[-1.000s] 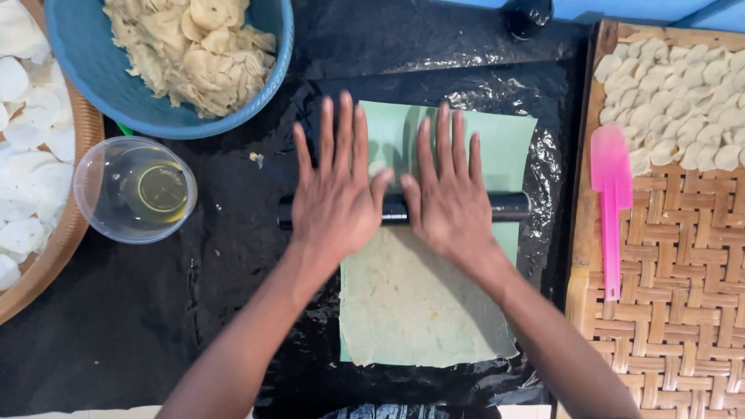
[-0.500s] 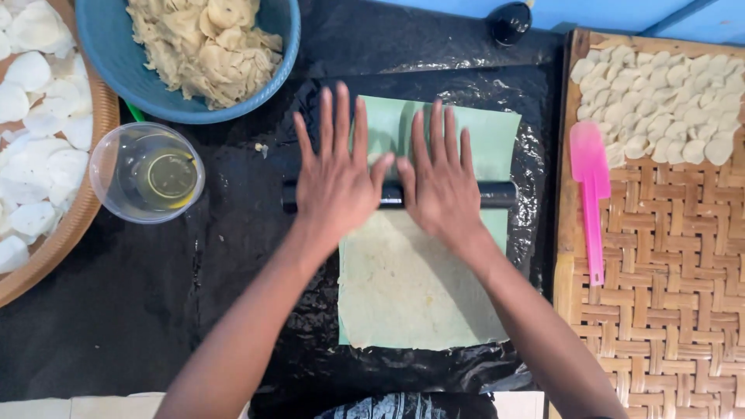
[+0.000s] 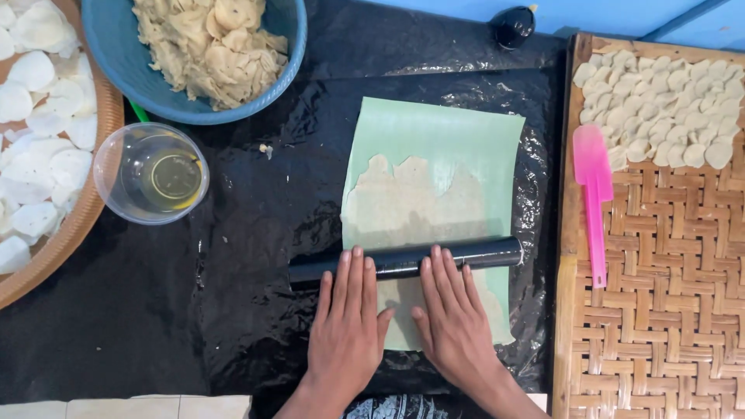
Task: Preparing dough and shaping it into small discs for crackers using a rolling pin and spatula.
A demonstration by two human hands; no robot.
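Both our hands, left hand [image 3: 345, 337] and right hand [image 3: 454, 326], lie flat with fingers spread on the black cylindrical rolling pin [image 3: 405, 261], thin beige dough sheet [image 3: 411, 202] at twelve o'clock on pale green plastic [image 3: 458, 136].

Black plastic sheet [image 3: 140, 326], blue wall [image 3: 621, 14]

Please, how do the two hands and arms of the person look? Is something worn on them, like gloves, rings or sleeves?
Both the left hand and the right hand are bare: no gloves, rings, watch or bracelet show. The forearms are uncovered as far as the picture's lower edge, so no sleeves are visible. Fingernails are short and unpainted. A dark patterned garment shows between the arms at the bottom edge.
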